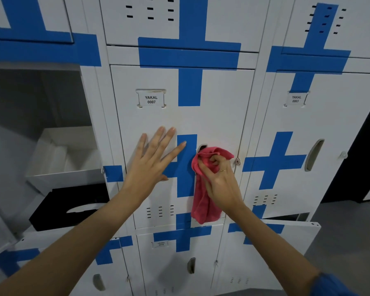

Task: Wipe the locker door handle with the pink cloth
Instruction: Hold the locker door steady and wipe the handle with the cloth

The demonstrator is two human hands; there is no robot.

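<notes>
Pink bunched cloth (203, 189) in clenched right hand (219, 180) against recessed handle slot (201, 147); left hand (152, 161) flat, splayed.

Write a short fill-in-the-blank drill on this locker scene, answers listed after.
1. The right hand grips a ____ cloth at the door handle.
2. The left hand lies ____ on the locker door.
3. The door's label reads YAKAL ____.

Answers: pink; flat; 0007
</notes>
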